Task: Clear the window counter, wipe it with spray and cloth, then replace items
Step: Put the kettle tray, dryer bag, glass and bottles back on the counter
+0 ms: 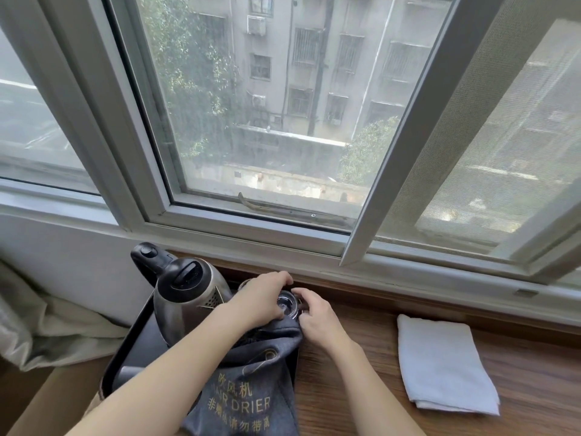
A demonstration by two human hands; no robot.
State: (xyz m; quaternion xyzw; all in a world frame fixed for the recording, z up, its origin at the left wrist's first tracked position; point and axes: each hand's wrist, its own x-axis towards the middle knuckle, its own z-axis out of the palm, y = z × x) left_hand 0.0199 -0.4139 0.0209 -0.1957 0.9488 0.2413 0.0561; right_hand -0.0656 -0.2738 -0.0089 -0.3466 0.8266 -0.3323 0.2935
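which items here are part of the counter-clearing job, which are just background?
Job items:
- clear glass cup, held by left hand and right hand
- steel electric kettle with black handle
- black rectangular tray
- grey fabric hair-drier bag
- folded white cloth
- wooden counter

Background:
- grey-framed window
- pale crumpled curtain

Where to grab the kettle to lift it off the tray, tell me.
Probably by the black handle arching at the kettle's back left, coming from the left: the body is smooth and rounded, and both hands and the grey bag crowd its right side on the tray.
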